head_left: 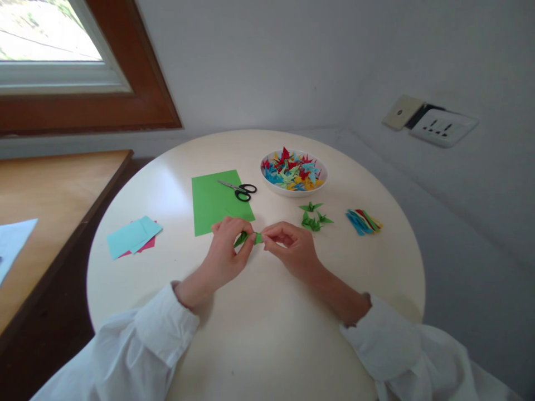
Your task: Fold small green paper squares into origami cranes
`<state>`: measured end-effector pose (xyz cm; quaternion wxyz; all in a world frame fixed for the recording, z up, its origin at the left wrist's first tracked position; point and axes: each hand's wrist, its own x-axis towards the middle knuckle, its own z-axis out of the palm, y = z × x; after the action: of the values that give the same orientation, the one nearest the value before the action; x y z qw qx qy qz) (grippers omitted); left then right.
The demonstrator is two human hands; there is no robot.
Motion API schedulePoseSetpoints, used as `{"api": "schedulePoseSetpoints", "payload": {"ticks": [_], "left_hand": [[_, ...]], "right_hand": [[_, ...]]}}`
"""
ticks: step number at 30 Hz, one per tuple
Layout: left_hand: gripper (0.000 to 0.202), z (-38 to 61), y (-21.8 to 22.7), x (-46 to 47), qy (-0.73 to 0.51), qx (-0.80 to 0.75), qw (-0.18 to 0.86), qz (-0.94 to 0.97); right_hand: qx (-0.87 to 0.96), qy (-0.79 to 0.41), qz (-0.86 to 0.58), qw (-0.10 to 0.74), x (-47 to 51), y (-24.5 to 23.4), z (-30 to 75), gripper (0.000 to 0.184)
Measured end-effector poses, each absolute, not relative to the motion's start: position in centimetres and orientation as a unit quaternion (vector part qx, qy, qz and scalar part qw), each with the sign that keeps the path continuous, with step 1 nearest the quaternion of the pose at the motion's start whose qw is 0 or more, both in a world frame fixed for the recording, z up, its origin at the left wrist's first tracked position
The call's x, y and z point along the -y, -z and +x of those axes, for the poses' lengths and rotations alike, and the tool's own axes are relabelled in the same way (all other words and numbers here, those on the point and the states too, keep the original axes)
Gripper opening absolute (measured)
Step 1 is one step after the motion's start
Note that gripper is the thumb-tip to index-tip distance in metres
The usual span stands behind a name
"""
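A small folded green paper piece (249,238) sits between my two hands, just above the round cream table (259,334). My left hand (228,250) pinches its left end with fingers closed. Its right end is pinched by my right hand (288,248), fingers also closed. Both wrists rest on the tabletop. A green paper sheet (213,203) lies just beyond my left hand, with black-handled scissors (240,189) lying on its far right corner.
A white bowl (292,190) full of several coloured paper cranes stands beyond my right hand. Folded green cranes (313,217) and a stack of coloured strips (363,221) lie to the right. Light blue and pink squares (134,236) lie at left. A wooden ledge (50,195) borders the table's left.
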<state>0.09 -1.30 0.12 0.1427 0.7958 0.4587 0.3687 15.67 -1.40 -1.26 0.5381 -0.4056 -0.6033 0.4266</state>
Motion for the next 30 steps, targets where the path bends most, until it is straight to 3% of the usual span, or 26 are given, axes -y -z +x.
{"api": "schedulePoseSetpoints", "payload": {"ticks": [30], "left_hand": [[0.009,0.25,0.05,1.32,-0.362,-0.467,0.166,0.789]], "right_hand": [[0.622,-0.405,-0.433,0.512,1.38,1.37,15.6,0.006]]}}
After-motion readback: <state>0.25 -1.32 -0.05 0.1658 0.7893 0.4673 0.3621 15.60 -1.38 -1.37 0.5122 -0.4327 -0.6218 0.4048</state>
